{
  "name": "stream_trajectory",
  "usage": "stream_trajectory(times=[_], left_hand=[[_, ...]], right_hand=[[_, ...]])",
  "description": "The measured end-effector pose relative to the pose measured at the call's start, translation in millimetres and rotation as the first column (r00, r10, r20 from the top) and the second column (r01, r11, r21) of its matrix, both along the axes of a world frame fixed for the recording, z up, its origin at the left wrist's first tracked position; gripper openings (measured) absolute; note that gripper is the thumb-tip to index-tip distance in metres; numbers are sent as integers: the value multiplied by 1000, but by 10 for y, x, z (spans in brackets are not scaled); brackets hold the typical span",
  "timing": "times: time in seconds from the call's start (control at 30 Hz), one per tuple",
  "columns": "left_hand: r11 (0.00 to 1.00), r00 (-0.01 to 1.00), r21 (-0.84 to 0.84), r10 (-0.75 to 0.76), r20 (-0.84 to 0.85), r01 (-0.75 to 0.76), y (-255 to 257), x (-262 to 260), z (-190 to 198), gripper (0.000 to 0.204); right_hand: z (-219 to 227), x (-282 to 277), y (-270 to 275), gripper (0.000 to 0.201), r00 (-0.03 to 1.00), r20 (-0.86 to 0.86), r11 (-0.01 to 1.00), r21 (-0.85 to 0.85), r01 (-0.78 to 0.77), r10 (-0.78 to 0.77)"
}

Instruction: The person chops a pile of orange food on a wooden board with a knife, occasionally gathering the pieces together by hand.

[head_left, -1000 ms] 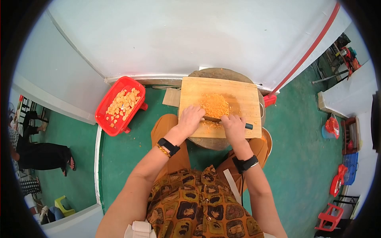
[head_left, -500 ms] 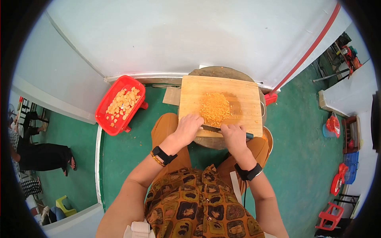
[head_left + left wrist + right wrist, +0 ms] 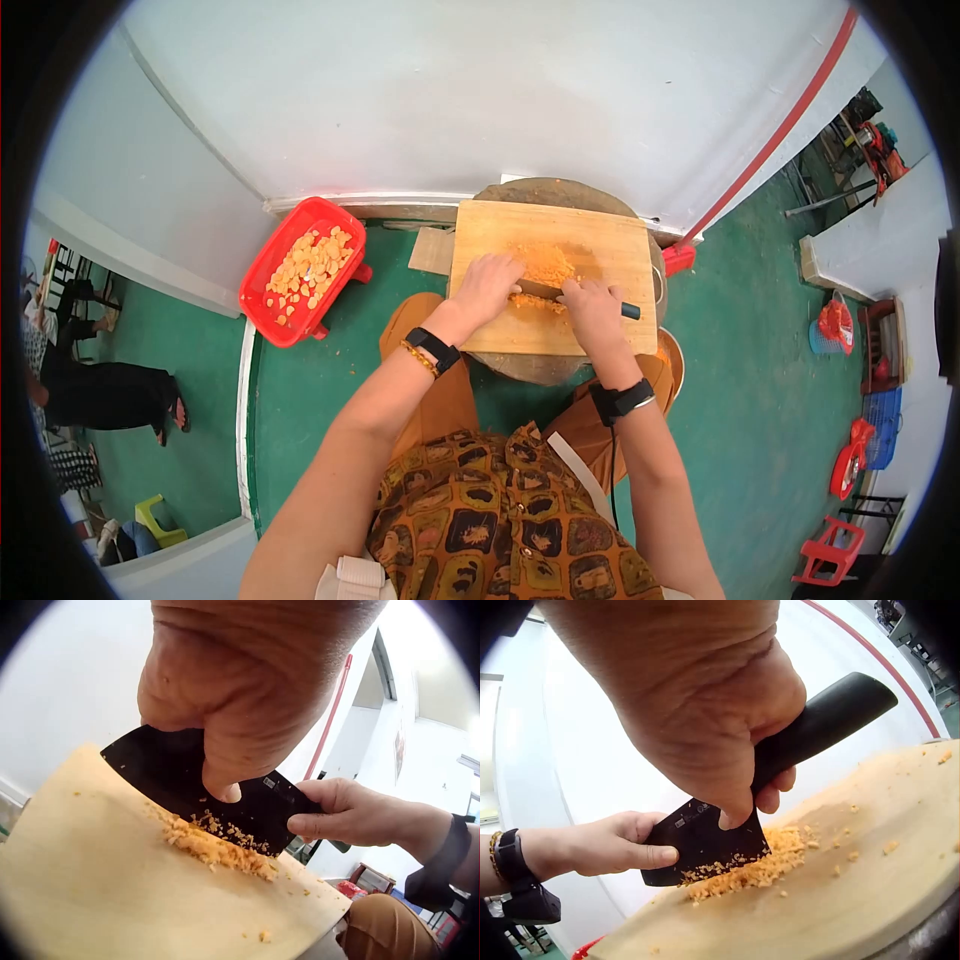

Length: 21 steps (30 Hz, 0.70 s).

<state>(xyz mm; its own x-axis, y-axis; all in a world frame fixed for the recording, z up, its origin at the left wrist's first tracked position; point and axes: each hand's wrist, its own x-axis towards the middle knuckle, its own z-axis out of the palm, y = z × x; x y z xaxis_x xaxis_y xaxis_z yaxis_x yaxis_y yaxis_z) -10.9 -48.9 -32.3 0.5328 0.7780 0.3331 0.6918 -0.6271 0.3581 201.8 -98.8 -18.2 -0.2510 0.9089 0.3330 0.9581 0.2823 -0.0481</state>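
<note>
A cleaver with a black blade stands on edge across a heap of finely chopped orange bits on a wooden cutting board. My right hand grips it where the black handle meets the blade, thumb against the blade's side. At the blade's other end, my left hand pinches the blade between thumb and fingers. Crumbs cling low on the blade face. In the head view the heap lies on both sides of the blade, partly hidden by it and the hands.
Under the board is a round wooden block, close to the white wall. A red basin of orange slices stands on the floor to the left. A metal bowl's rim shows beside my right knee.
Half a second ago the cleaver was at the heap's near edge, with the heap in full view. Both hands have since moved it away from my body, into the heap.
</note>
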Motion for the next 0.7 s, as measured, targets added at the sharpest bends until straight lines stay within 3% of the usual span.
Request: stream_trajectory(times=[0.17,0.27,0.33,0.47,0.57,0.7], left_hand=[[999,1000,-32,-19,4,19,39,-23,19,15],[999,1000,-41,1,-12,-2,42,10,61,15],[999,999,-54,-2,-37,0,77,23,3,14],[999,1000,-53,-9,-13,9,103,10,-19,13],[998,1000,-56,13,-19,-14,97,30,61,13],[1000,1000,-27,-11,-2,11,195,31,-36,14]], right_hand=[[-15,-6,29,13,1000,-7,999,-41,15,-15],[55,-5,62,14,1000,-19,999,42,11,-10],[-114,11,53,14,1000,-3,999,29,14,-14],[-60,7,85,15,1000,-4,1000,-10,20,-20],[34,8,113,15,999,-54,998,57,1,2],[-68,7,139,15,999,21,999,23,25,-25]])
